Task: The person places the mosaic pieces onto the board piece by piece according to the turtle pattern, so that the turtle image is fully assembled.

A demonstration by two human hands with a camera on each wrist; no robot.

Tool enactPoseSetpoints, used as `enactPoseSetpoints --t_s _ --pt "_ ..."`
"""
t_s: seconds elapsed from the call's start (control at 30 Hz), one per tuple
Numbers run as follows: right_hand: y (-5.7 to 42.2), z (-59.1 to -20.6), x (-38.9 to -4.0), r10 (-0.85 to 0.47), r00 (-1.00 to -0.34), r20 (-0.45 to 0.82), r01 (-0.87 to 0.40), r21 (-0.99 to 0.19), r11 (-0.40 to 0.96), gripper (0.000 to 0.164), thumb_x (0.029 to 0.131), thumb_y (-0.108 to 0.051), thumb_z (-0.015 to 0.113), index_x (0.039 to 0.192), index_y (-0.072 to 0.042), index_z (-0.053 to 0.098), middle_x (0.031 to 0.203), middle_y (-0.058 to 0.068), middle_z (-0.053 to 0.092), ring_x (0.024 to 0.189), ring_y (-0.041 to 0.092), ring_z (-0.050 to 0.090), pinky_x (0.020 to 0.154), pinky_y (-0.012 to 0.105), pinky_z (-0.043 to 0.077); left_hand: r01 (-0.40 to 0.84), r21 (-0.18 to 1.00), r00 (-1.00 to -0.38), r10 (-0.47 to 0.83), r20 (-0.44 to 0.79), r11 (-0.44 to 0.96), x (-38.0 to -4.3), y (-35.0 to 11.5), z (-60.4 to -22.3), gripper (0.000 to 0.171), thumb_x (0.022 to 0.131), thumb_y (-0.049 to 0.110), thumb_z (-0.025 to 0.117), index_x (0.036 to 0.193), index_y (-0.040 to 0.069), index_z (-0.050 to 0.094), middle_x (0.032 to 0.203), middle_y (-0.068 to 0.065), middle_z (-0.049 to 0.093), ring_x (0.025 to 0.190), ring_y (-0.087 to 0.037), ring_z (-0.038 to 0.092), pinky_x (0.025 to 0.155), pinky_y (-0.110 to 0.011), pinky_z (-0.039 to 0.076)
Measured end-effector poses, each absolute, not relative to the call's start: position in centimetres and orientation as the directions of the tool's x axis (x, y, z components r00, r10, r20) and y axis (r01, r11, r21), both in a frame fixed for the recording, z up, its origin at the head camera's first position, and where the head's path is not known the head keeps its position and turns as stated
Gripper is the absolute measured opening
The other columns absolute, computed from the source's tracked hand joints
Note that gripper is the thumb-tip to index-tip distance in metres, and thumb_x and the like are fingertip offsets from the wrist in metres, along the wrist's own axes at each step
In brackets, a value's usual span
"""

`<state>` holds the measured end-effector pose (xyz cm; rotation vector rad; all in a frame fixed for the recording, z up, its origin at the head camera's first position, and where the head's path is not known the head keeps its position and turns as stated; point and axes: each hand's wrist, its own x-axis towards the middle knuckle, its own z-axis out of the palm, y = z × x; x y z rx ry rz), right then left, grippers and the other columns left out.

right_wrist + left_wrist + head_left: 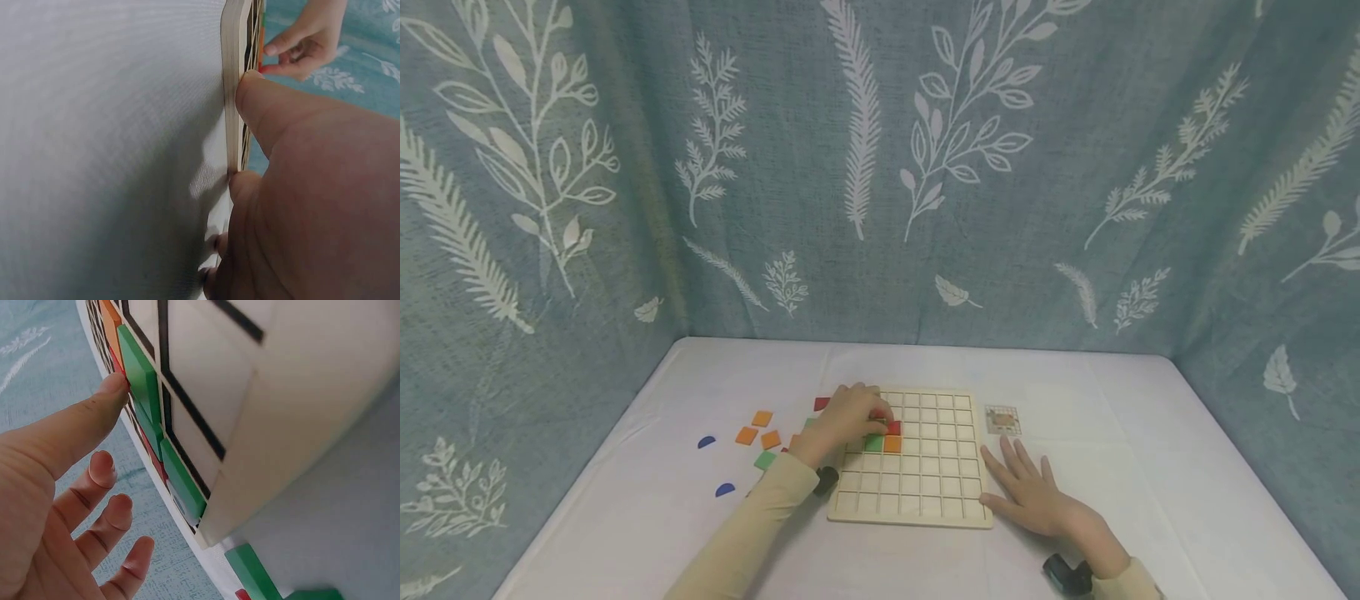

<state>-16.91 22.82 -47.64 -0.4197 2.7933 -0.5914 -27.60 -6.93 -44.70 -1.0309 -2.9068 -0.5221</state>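
My left hand (847,417) reaches over the upper left of a pale wooden grid board (910,508), its thumb and index finger at a red square tile (117,364) there. The other fingers bend in the air, apart from the board. Beside that tile sit a green tile (874,444), an orange tile (892,444) and another red tile (893,427). In the left wrist view, more green tiles (181,475) line the grid; the index fingertip is hidden. My right hand (1030,496) spreads its fingers at the board's right edge, its thumb (253,94) touching the rim.
Loose orange tiles (762,418), a green tile (764,460) and blue half-round pieces (725,490) lie left of the board, some under the left forearm. A small pattern card (1003,420) lies beyond the right hand. A patterned curtain (917,292) stands behind the white table (625,517).
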Motion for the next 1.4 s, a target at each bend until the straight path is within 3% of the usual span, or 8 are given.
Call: enactPoseSetpoints --t_s 0.33,0.83,1.1,1.4 --pt "23.0 -48.0 -16.8 -0.354 -0.923 -0.148 -0.254 -0.456 0.853 0.073 0.090 -0.051 0.044 0.147 -0.011 0.023 0.152 0.025 0.005 0.138 0.045 -0.001 0.100 0.066 -0.010 0.608 0.319 -0.786 0.606 0.118 0.727 -27.5 -6.9 -44.9 0.015 0.078 0.026 0.072 0.092 0.021 0.073 0.075 0.007 0.053 0.072 -0.013 0.040 0.069 -0.033 0.032" --pt "22.9 -47.6 -16.9 -0.333 -0.924 -0.187 -0.230 -0.425 0.876 0.072 0.090 -0.053 0.042 0.148 -0.016 0.021 0.153 0.020 0.004 0.140 0.040 -0.004 0.103 0.065 -0.007 0.591 0.317 -0.800 0.589 0.115 0.742 -27.0 -7.8 -44.9 0.014 0.079 0.025 0.072 0.093 0.023 0.073 0.080 0.007 0.056 0.074 -0.012 0.041 0.070 -0.034 0.031" --pt "23.0 -47.7 -16.9 -0.339 -0.923 -0.182 -0.235 -0.431 0.871 0.071 0.091 -0.053 0.042 0.148 -0.016 0.021 0.153 0.020 0.003 0.140 0.040 -0.004 0.103 0.065 -0.007 0.533 0.310 -0.844 0.520 0.129 0.788 -26.6 -9.2 -44.8 0.020 0.078 0.032 0.072 0.097 0.027 0.073 0.072 0.009 0.048 0.070 -0.011 0.038 0.068 -0.034 0.030" --pt "22.9 -47.5 -16.9 -0.344 -0.922 -0.175 -0.239 -0.442 0.864 0.071 0.091 -0.051 0.042 0.148 -0.015 0.022 0.153 0.021 0.003 0.140 0.040 -0.004 0.102 0.066 -0.007 0.479 0.297 -0.877 0.460 0.138 0.826 -26.5 -11.6 -44.6 0.018 0.079 0.030 0.072 0.097 0.025 0.073 0.073 0.008 0.050 0.067 -0.012 0.039 0.067 -0.035 0.032"
